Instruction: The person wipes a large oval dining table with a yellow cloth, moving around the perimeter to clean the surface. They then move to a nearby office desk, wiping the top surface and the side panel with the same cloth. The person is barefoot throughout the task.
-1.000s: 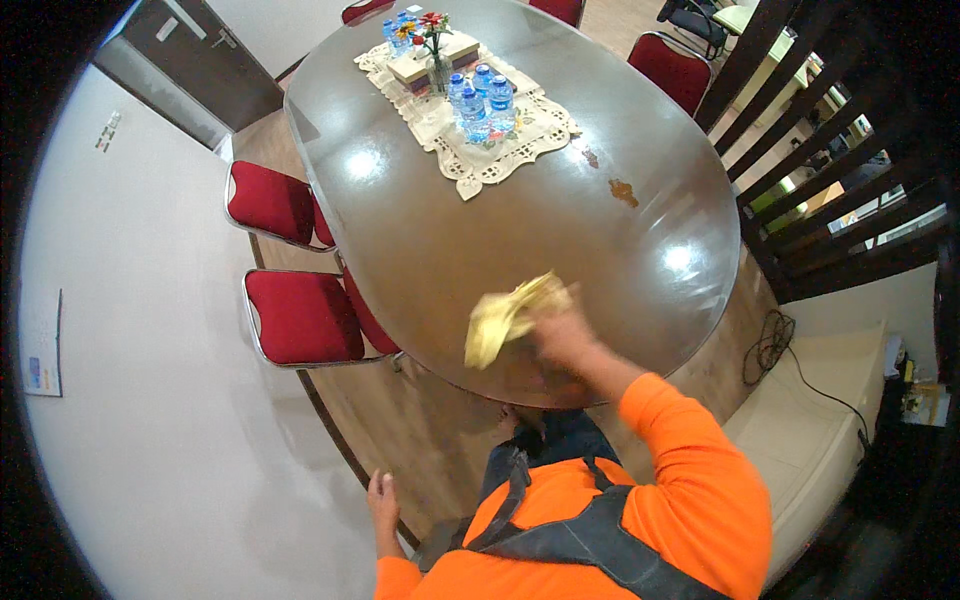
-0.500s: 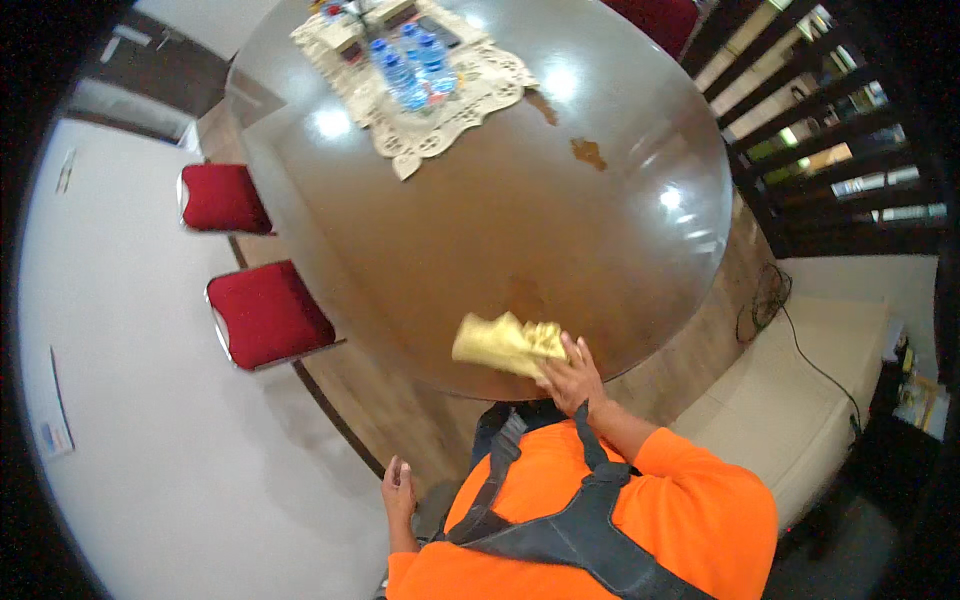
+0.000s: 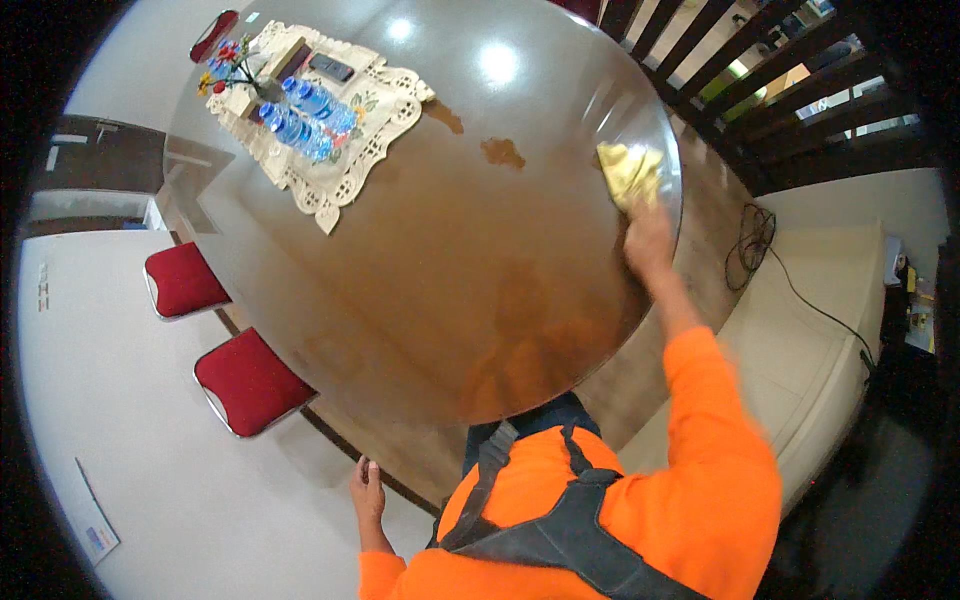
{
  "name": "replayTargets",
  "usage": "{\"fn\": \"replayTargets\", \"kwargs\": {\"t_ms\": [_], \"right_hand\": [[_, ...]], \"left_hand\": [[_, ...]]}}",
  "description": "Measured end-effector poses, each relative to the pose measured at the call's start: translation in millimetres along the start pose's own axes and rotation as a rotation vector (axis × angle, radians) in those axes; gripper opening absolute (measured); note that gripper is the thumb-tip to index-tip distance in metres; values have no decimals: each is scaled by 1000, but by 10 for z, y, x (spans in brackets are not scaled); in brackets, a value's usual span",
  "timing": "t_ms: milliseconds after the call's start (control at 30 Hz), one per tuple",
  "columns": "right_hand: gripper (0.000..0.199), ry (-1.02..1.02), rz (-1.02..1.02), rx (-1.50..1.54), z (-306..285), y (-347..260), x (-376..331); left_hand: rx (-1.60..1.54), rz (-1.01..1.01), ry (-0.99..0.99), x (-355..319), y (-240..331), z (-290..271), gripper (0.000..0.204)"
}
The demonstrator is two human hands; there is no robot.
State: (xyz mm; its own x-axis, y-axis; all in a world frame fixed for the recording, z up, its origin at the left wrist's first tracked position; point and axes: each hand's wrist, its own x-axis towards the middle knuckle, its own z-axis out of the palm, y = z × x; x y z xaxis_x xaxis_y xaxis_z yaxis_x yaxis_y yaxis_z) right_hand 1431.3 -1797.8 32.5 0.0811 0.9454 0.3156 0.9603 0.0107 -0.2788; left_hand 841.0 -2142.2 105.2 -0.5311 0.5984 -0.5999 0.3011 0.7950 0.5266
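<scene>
My right hand (image 3: 650, 240) is stretched out over the right edge of a large oval brown table (image 3: 430, 270). It is blurred by motion and presses a crumpled yellow cloth (image 3: 630, 177) onto the glossy top. Two brown wet-looking patches lie left of the cloth; one is a small puddle (image 3: 502, 153), the other is by the lace runner. Low beside my body at the left hangs my left hand (image 3: 368, 490), loosely open, holding nothing and away from the table.
A cream lace runner (image 3: 375, 165) at the far left bears several water bottles (image 3: 300, 130), a dark remote (image 3: 331, 68) and a flower vase. Red chairs (image 3: 253, 382) stand along the left side. At right are a slatted wooden screen, a cream bench (image 3: 790, 330) and a coiled black cable (image 3: 750, 245).
My right hand has swept the yellow cloth from the table's near edge out to its right edge. The view has shifted, and my left hand still hangs at my side.
</scene>
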Motion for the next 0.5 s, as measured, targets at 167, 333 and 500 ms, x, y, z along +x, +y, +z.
{"fn": "replayTargets", "kwargs": {"t_ms": [167, 333, 500], "right_hand": [[50, -364, -413, 303, -334, -917, -1012], [55, -387, -473, 253, -248, -968, -627], [47, -398, -689, 194, 159, -1110, -21]], "left_hand": [[179, 80, 5, 30, -287, 183, 52], [213, -58, -62, -160, -141, 197, 53], [169, -117, -6, -236, -31, 212, 52]]}}
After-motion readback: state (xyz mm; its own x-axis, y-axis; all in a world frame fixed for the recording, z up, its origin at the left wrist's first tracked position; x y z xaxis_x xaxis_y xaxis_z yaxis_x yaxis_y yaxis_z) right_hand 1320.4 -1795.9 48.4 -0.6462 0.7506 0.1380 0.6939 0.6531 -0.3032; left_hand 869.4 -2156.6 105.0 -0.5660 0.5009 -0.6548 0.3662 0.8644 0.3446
